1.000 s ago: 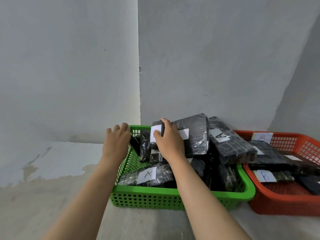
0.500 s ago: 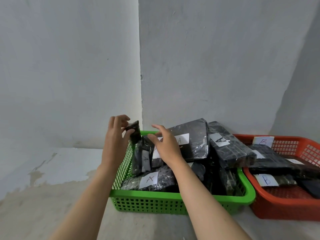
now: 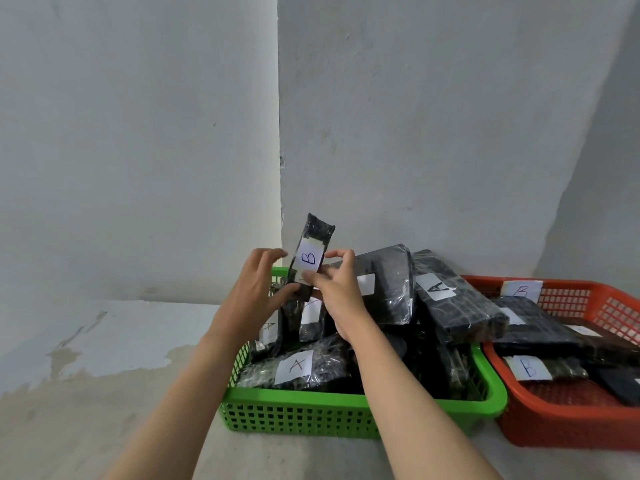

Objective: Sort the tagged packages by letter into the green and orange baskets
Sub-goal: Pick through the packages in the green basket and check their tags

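A small black package with a white tag reading B (image 3: 310, 252) is held upright above the far left corner of the green basket (image 3: 311, 415). My left hand (image 3: 258, 289) grips its lower left edge, and my right hand (image 3: 337, 289) pinches its lower right edge. The green basket is heaped with black wrapped packages, several tagged A (image 3: 294, 367). To the right stands the orange basket (image 3: 568, 427), holding black packages tagged B (image 3: 528, 368).
Grey walls meet in a corner right behind the baskets. The baskets sit side by side on a pale concrete floor (image 3: 104, 393), the orange one touching the green one's right end. A large A package (image 3: 450, 299) leans over the green basket's right rim.
My left hand drew a small package out of the green basket and raised it. My right hand left the large package and took hold of the small one, whose B tag now faces me.
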